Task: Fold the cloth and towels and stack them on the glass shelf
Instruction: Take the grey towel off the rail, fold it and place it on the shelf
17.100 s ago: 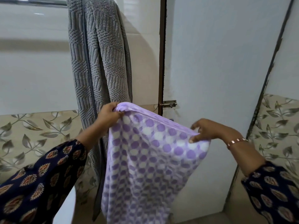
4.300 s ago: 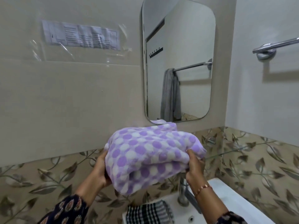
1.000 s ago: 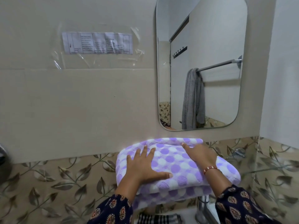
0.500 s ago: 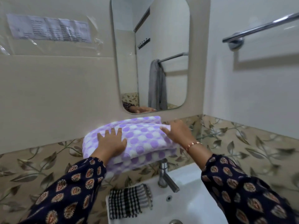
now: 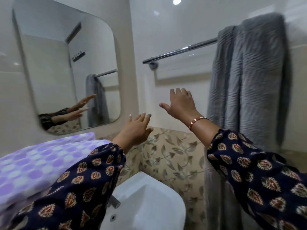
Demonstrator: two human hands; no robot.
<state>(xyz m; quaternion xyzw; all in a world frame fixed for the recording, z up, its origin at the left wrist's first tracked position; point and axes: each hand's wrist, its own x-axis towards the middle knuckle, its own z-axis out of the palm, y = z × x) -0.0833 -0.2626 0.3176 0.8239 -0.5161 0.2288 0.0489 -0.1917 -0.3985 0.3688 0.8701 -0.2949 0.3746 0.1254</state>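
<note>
The folded purple dotted towel [image 5: 38,165] lies under the mirror at the lower left, partly behind my left sleeve; the glass shelf beneath it is hidden. A grey textured towel [image 5: 249,77] hangs from the chrome rail [image 5: 179,51] on the right wall. My left hand [image 5: 136,130] is in the air with fingers spread, holding nothing, to the right of the purple towel. My right hand [image 5: 181,103] is raised higher, open, a short way left of the grey towel and not touching it.
A rounded mirror [image 5: 66,72] on the left wall reflects my hands and the grey towel. A white sink [image 5: 149,205] with a tap [image 5: 114,202] sits below my arms. Leaf-patterned tiles [image 5: 171,155] run along the wall.
Both hands have lifted off the folded purple towel and swung right toward the grey towel on the rail. The view has turned right; the checked cloth on the sink is out of sight.
</note>
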